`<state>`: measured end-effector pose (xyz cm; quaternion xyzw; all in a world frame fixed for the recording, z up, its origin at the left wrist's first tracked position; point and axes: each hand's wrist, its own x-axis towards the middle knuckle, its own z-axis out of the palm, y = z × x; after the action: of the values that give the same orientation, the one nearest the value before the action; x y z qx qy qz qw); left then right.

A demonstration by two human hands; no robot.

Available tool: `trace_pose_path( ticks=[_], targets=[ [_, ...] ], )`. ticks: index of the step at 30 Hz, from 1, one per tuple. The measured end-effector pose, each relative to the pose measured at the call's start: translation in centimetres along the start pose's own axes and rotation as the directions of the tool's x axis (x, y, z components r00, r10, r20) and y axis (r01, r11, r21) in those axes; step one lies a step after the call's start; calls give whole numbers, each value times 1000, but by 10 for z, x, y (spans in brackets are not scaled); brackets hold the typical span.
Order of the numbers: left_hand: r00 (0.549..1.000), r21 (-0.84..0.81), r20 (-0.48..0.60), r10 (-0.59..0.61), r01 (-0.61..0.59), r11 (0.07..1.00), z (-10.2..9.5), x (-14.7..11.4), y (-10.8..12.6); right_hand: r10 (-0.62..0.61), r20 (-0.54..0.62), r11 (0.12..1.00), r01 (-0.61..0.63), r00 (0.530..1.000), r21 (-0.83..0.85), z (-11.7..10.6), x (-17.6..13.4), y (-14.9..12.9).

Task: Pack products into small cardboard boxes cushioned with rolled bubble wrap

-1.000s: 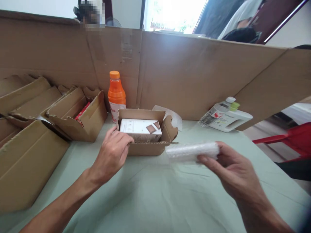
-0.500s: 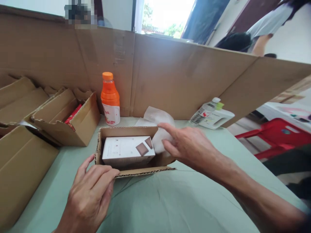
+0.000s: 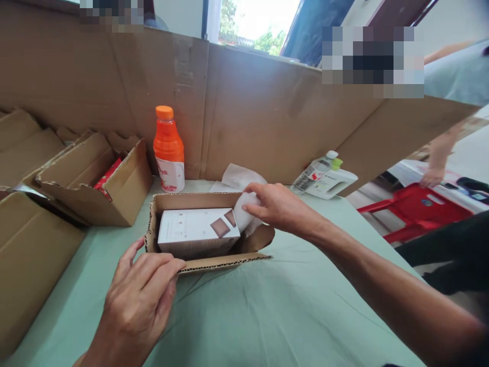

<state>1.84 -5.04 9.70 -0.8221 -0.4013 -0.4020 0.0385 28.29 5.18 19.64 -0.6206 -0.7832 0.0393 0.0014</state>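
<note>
An open cardboard box point(image 3: 225, 263) sits on the green-covered table, with a white carton point(image 3: 191, 225) printed with brown squares lying inside it. My left hand point(image 3: 141, 293) is closed over the box's near left corner, thumb side hidden below the rim. At the right end of the box, my right hand point(image 3: 280, 206) pinches a piece of white foam sheet point(image 3: 244, 218) between thumb and fingers. That foam lies against the carton's right end, partly down inside the box. More white foam sheet point(image 3: 239, 176) lies behind the far wall.
An orange bottle point(image 3: 168, 148) stands behind the box. Other cardboard boxes point(image 3: 132, 196) are at left, one holding a red packet point(image 3: 109, 176). A clear bottle point(image 3: 313, 173) and white jug point(image 3: 332, 182) stand back right. A cardboard partition point(image 3: 263, 112) runs behind; beyond it are people and a red chair point(image 3: 428, 206).
My right thumb and fingers have drawn closer together on the foam, which looks more bunched at the box's right end. My left hand keeps its hold. A person at right has shifted.
</note>
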Motion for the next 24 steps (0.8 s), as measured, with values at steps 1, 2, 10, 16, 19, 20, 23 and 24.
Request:
trace_pose_path(
  ticks=[1, 2, 10, 16, 19, 20, 23, 24],
  targets=[
    [1000, -1, 3, 0, 0, 1000, 0, 0, 0, 19, -18, 999, -18, 1000, 48, -3, -3, 4],
    [1000, -2, 3, -1, 1, 1000, 0, 0, 0, 37, -31, 996, -34, 999, 83, -6, -6, 8],
    [1000, 14, -4, -9, 9, 1000, 1, 1, 0, 64, -10, 987, -65, 998, -146, -17, -17, 4],
    [1000, 17, 17, -4, 3, 1000, 0, -3, 1, 51, 116, 939, -8, 992, -343, -20, -10, -14],
    [1000, 22, 25, -19, 19, 1000, 1, -2, 1, 18, 150, 949, 30, 989, -314, -1, -3, -22],
    [1000, 23, 19, -22, 22, 999, 1, -2, 1, 17, 157, 954, 31, 987, -300, 5, -1, -24],
    [1000, 14, -5, -10, 10, 1000, 2, 0, 2, 14, 231, 977, 36, 973, -212, 12, -2, -27],
    [1000, 9, -10, -2, 3, 1000, 2, 0, 2, 12, 261, 983, 37, 965, -179, 11, -3, -27]
  ],
)
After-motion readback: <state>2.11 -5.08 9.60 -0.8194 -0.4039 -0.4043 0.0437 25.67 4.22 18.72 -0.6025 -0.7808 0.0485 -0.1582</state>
